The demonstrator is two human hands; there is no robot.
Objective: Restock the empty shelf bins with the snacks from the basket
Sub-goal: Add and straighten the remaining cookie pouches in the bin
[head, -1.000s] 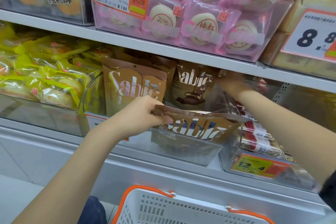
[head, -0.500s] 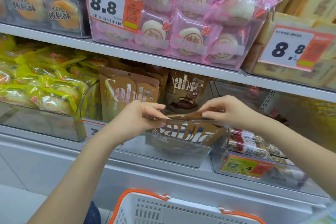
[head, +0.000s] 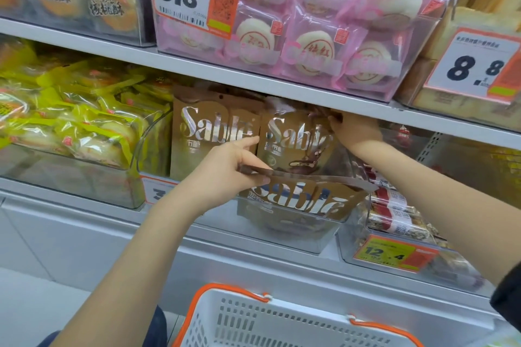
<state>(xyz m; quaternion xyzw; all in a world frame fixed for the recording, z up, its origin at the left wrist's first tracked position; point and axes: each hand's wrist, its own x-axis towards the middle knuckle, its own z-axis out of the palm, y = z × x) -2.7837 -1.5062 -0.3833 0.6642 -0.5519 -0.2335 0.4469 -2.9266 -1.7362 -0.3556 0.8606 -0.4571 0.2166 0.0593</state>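
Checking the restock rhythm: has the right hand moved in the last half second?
Yes. The right hand left the front pouch and went up and back to the rear pouch, just under the shelf edge.

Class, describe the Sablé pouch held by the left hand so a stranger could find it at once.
Start at the clear bin in the middle of the lower shelf, between yellow pastry packs and red-labelled bars. The pouch sits at its front, tipped forward, its top edge pinched by the left hand; the other pouches stand upright behind.

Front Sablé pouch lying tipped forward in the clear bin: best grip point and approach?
Pinch the flat sealed top edge of the front Sablé pouch from the left, as the left hand does: thin, stiff, and clear above the clear bin rim.
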